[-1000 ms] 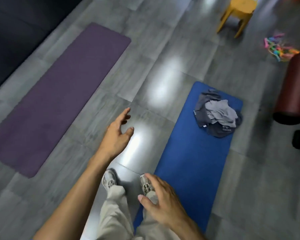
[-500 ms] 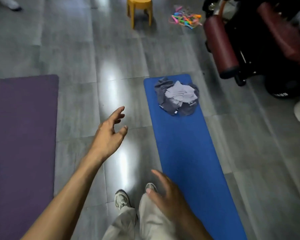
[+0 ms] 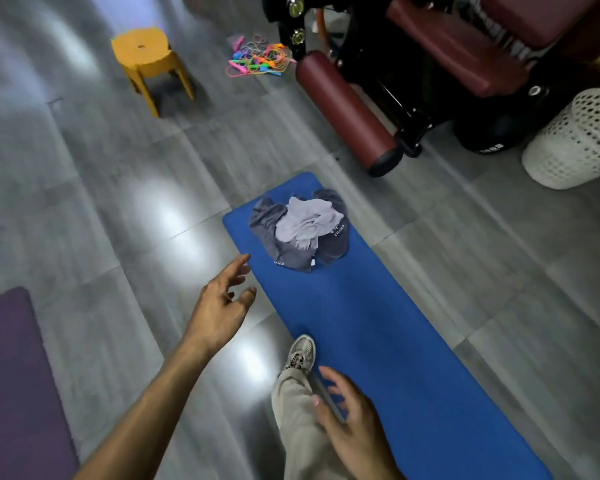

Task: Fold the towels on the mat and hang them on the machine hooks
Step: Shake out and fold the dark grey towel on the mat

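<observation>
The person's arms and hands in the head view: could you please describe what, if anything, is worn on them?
Both forearms are bare, with no sleeve in sight. The left hand and the right hand wear no gloves, and no watch, ring or bracelet shows, though blur limits fine detail. Below them appear light beige trousers and a pale mesh sneaker.
</observation>
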Available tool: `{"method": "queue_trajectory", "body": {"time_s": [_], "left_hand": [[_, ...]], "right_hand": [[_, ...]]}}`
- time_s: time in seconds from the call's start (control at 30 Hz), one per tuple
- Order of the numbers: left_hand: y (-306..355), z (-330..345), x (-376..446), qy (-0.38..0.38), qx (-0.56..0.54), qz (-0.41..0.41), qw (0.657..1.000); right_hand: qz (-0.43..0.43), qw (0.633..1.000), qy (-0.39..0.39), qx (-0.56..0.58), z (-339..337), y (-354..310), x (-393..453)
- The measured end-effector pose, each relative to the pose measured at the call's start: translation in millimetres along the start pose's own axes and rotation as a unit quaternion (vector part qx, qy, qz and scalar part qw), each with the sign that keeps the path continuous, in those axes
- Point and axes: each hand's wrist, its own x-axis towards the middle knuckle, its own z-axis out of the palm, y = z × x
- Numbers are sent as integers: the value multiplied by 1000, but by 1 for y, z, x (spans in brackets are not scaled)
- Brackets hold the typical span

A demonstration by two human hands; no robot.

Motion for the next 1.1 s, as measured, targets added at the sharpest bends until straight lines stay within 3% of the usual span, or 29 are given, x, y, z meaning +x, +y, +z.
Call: {"method": "queue_trajectory", "body": {"time_s": [0.33,0.47,0.63,0.8,0.9,1.1], "left_hand": [[-23,4,218,-102,29,-73,992],[-97,28,325,-137,24,-126,982],[-245,76,457,-176,67,-163,969],[-349,108,532,-235,111,-140,955],[-383,111,557,-250,127,-133,951],[-387,93,566,-260,133,-129,948]], "right_hand": [[85,996,-20,6,24,-45,252],[164,986,1,24,78,-7,372],[276,944,67,169,191,73,546],[218,975,-31,4,298,172,688],[249,956,-109,-110,326,215,736],[287,932,-197,-99,310,216,739]]}}
